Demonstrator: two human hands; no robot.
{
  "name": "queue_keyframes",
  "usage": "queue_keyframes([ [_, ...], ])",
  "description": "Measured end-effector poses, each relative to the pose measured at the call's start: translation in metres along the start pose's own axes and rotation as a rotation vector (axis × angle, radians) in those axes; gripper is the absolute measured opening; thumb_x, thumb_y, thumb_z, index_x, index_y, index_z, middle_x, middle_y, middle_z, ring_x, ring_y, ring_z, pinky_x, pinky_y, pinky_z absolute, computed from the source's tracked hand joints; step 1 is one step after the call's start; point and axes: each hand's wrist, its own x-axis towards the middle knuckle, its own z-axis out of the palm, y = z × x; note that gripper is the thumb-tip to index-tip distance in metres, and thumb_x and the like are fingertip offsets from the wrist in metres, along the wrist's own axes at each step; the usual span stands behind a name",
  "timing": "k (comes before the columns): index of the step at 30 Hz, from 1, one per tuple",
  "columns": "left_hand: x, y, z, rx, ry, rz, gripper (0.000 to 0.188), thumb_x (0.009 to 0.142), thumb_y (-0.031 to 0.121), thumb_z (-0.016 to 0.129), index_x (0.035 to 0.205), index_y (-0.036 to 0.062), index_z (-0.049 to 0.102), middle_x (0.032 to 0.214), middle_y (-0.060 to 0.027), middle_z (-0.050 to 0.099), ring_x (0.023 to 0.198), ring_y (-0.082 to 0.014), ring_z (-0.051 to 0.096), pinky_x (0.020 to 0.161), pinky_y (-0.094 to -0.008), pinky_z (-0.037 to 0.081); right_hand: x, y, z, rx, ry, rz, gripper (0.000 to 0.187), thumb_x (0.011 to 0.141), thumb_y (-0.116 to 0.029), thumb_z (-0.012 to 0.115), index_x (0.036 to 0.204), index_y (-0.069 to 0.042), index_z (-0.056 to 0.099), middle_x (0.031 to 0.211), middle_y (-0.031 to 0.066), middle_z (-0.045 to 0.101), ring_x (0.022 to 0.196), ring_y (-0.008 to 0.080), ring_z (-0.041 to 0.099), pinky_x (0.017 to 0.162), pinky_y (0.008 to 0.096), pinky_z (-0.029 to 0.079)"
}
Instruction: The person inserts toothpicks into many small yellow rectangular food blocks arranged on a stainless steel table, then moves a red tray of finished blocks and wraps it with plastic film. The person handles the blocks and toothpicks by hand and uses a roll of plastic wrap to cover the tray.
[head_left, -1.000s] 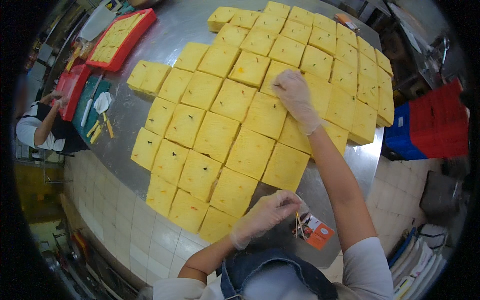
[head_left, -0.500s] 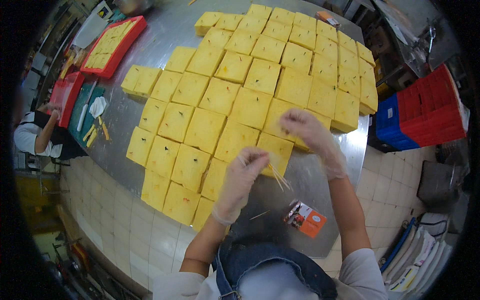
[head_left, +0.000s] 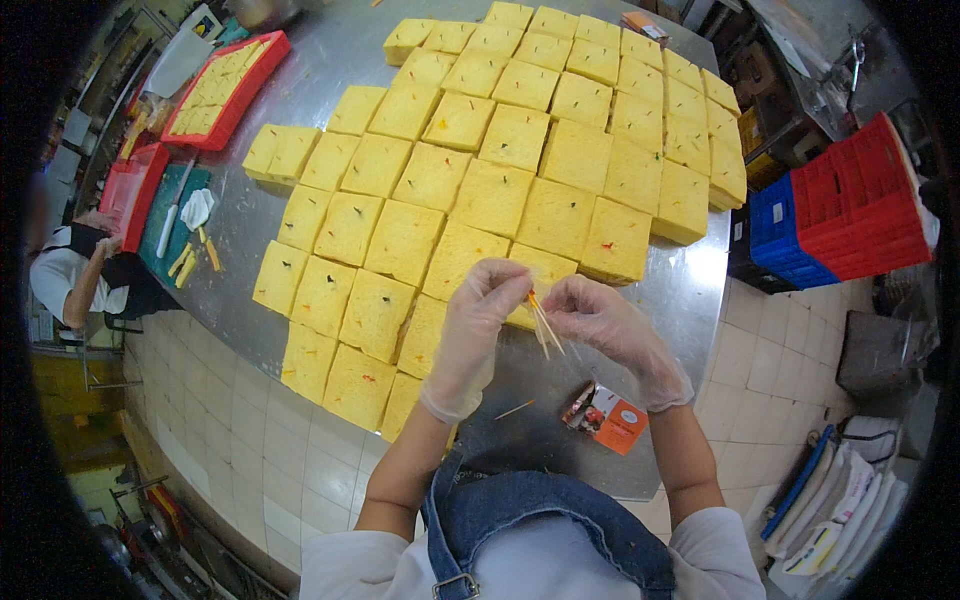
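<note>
Both my hands wear clear plastic gloves and meet above the near edge of many square yellow blocks (head_left: 490,195), which look like bread or cake. My left hand (head_left: 475,335) is closed on a bunch of thin wooden toothpicks (head_left: 543,328) with coloured ends, their bare points fanning downward. Beside them, my right hand (head_left: 605,320) has its fingertips pinched together at the toothpicks; what it grips is hidden. Short dark, red or orange pick ends stand out of most blocks. One loose toothpick (head_left: 515,410) lies on the metal table (head_left: 560,465) below my hands.
An orange packet (head_left: 608,418) lies near me on the table. At the right stand stacked red and blue crates (head_left: 845,205). Far left are a red tray of yellow pieces (head_left: 235,110), a knife (head_left: 170,222) on a green board, and another person (head_left: 80,270).
My right hand has come back from over the blocks to the toothpicks in my left hand. A red-ended pick now shows in the block it was near. The view has shifted slightly.
</note>
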Motion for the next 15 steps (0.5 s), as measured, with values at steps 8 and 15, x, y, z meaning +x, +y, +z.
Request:
queue_keyframes([
  [8,-0.003,-0.003,0.003,0.018,-0.021,-0.026,0.018,0.085,0.013,0.058,0.100,0.0029,0.054,0.089,-0.0025,0.054,0.083,-0.0094,0.050,0.079,-0.0225,0.039,-0.013,0.010,-0.015,-0.038,0.019,0.058,0.013,0.078,-0.011,0.061,0.089,-0.005,0.056,0.083,-0.0030,0.054,0.077,0.0061,0.049,0.069,0.0213,0.041],
  [15,-0.013,-0.013,0.010,-0.017,-0.106,-0.189,0.021,0.086,0.018,0.057,0.101,0.0033,0.053,0.089,-0.0016,0.054,0.082,-0.0088,0.050,0.078,-0.0228,0.040,-0.028,0.034,-0.009,-0.015,0.051,0.057,0.011,0.078,-0.012,0.058,0.087,-0.006,0.055,0.081,-0.0021,0.053,0.077,0.0078,0.048,0.071,0.0222,0.040],
])
